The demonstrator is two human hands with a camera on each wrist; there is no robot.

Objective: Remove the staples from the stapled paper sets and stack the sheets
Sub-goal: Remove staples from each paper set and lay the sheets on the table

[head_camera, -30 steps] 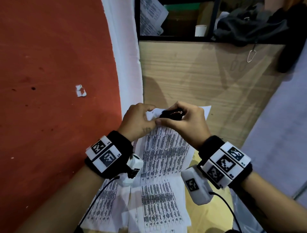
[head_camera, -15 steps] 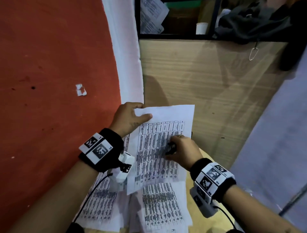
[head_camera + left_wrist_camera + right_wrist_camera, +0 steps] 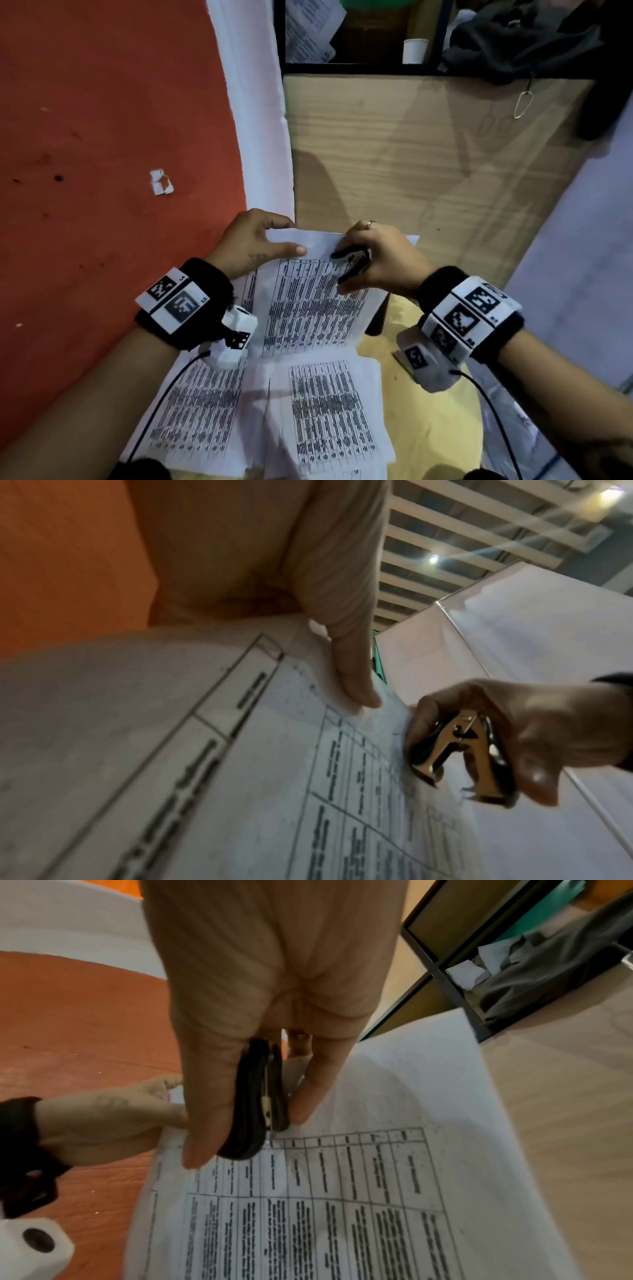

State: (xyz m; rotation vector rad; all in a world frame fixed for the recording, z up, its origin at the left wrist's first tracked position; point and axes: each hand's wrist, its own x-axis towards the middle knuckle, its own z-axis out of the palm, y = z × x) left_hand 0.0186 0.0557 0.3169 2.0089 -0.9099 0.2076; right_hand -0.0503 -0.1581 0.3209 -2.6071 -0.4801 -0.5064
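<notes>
Head view — right hand grips metal staple remover | printed sheet

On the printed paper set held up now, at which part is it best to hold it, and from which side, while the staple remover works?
Probably the top left corner of the printed paper set, approached from the left edge, as the left hand pinches it now with its thumb on top. The staple remover in the right hand sits near the top edge, so a grip beside it should keep the sheets taut there.
</notes>
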